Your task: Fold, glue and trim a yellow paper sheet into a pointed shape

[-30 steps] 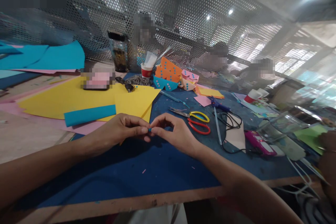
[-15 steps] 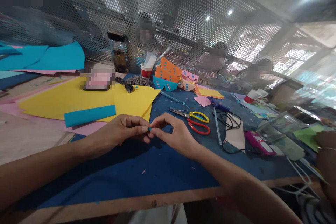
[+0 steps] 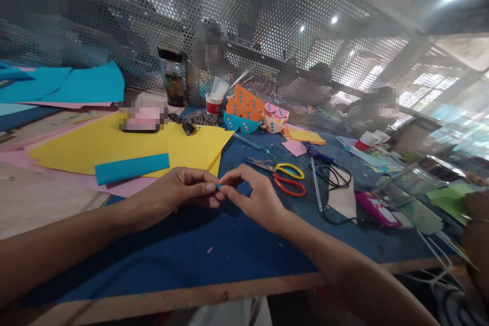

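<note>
My left hand (image 3: 173,192) and my right hand (image 3: 254,197) meet fingertip to fingertip above a dark blue mat (image 3: 214,244). Both pinch a tiny blue paper bit (image 3: 218,186) between thumb and forefinger. Most of that bit is hidden by the fingers. Behind the left hand lie a blue paper strip (image 3: 132,168) and a large yellow sheet (image 3: 114,142). Just right of my right hand lie scissors with yellow and red handles (image 3: 284,175).
Folded paper boats with dots (image 3: 250,112), a red paper cup (image 3: 213,102) and a dark jar (image 3: 174,79) stand at the back by a perforated metal screen. A pen (image 3: 316,178), black cable (image 3: 338,178) and pink tool (image 3: 376,209) lie right. Another person's hand (image 3: 471,209) shows at far right.
The hands stay pinched together on the blue bit; my right fingers have curled slightly tighter toward the left fingertips.
</note>
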A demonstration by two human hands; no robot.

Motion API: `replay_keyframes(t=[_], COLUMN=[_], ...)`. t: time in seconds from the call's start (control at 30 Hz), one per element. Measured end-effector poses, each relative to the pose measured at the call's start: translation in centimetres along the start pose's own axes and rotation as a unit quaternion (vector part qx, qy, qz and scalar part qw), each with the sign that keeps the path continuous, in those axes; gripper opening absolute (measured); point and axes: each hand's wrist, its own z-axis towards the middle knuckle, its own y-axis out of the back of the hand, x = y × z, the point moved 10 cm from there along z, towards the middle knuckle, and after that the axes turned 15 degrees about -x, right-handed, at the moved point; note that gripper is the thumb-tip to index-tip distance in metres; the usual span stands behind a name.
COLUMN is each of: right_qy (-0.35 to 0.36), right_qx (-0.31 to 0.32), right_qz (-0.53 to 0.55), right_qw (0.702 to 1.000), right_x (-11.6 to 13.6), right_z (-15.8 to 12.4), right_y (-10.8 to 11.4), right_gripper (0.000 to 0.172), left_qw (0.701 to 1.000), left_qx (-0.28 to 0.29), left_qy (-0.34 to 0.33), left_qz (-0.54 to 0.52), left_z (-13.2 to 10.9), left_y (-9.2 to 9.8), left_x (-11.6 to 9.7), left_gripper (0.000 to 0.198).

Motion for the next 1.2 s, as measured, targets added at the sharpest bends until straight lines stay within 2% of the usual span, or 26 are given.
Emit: replay_keyframes(t=[0.27, 0.53, 0.7, 1.0, 1.2], right_qy=[0.010, -0.052, -0.072, -0.049, -0.008], right_qx=[-0.008, -0.001, 0.007, 0.000, -0.003], right_qz=[0.012, 0.047, 0.061, 0.060, 0.024], right_qw=[1.000, 0.998, 0.995, 0.997, 1.000], right_x=[0.00, -0.45, -0.66, -0.68, -0.26], right_z=[0.09, 0.36, 0.33, 0.37, 0.16], right_y=[-0.01, -0.09, -0.29, -0.11, -0.11], right_gripper=[0.008, 0.018, 0.015, 0.009, 0.006], left_qw=[1.000, 0.999, 0.999, 0.999, 0.999], left_qx=[0.008, 0.015, 0.016, -0.003, -0.024], left_qy=[0.006, 0.003, 0.000, 0.008, -0.031], left_qz=[-0.021, -0.029, -0.031, -0.033, 0.037], left_z=[0.04, 0.07, 0.00, 0.01, 0.16], left_y=[-0.10, -0.13, -0.20, 0.02, 0.20], left_x=[0.30, 0.41, 0.36, 0.28, -0.33], left_gripper=[0.054, 0.049, 0.048, 0.050, 0.059])
